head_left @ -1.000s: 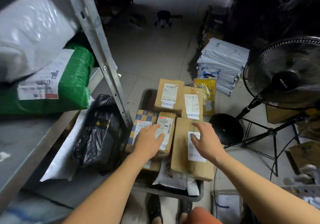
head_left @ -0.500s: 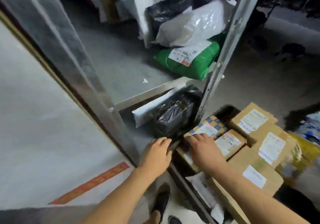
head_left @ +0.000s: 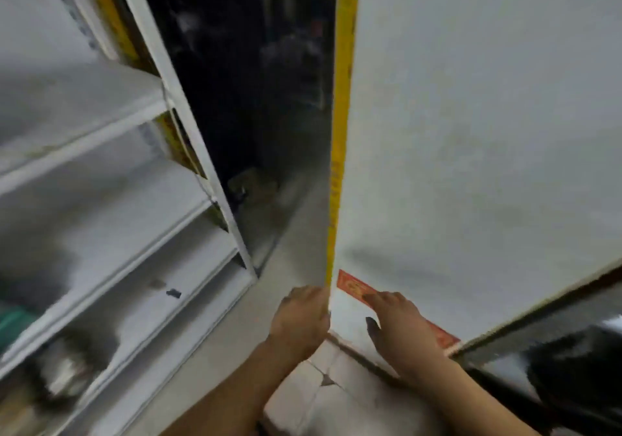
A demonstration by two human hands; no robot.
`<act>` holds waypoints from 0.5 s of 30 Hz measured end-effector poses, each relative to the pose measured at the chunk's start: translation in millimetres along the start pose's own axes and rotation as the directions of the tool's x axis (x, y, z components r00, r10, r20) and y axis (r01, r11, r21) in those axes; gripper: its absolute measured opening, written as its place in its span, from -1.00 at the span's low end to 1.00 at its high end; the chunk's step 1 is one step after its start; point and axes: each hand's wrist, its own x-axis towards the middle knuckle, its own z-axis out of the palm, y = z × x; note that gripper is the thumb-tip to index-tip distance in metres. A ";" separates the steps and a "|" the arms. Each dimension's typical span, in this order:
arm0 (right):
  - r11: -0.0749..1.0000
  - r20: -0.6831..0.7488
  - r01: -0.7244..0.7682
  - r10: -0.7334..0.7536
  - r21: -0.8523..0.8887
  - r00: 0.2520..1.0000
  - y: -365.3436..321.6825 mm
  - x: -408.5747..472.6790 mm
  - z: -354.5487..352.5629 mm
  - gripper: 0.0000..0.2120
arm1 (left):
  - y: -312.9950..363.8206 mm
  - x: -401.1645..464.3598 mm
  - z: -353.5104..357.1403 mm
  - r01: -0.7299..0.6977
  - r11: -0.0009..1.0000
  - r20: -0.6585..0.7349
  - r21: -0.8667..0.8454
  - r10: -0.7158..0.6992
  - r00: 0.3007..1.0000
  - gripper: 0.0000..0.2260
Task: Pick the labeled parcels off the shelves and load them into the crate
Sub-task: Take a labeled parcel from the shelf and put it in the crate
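Note:
The crate and its parcels are out of view. My left hand (head_left: 299, 318) and my right hand (head_left: 400, 321) are held out low in the middle, both empty with loosely curled fingers, in front of a white panel (head_left: 471, 132). A white metal shelf rack (head_left: 134, 267) fills the left side. On its lower shelves lie blurred parcels, one green (head_left: 13, 321) and one silvery (head_left: 67, 371). A black bag (head_left: 579, 378) shows at the lower right.
The white panel has a yellow edge strip (head_left: 340, 132) and a red sticker (head_left: 356, 289). Between rack and panel runs a dark narrow aisle (head_left: 255, 99) with a brown box (head_left: 252, 186) on its floor. Pale floor tiles (head_left: 303, 395) lie below my hands.
My view has swung left, away from the crate and its boxes, to the white panel and another shelf rack. Both hands have come off the boxes and hold nothing.

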 end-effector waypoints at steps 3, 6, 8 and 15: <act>0.986 0.024 0.169 -0.169 -0.002 0.985 -75.5 58.3 10.6 -0.58 | -84.9 -19.1 -34.1 0.171 0.980 -0.077 -0.103 -0.179 0.981 -0.53; 0.958 0.054 0.287 -0.286 -0.012 0.957 -154.6 111.9 30.1 -0.60 | -167.0 -40.1 -58.9 0.320 0.932 -0.142 -0.173 -0.345 0.928 -0.53; 0.932 0.081 0.363 -0.361 -0.012 0.929 -206.3 140.7 46.1 -0.60 | -216.0 -55.7 -69.2 0.405 0.890 -0.172 -0.211 -0.441 0.881 -0.53; 0.771 0.185 0.637 -0.629 0.019 0.755 -370.8 193.4 79.2 -0.55 | -345.3 -129.1 -93.0 0.642 0.696 -0.227 -0.322 -0.715 0.662 -0.51</act>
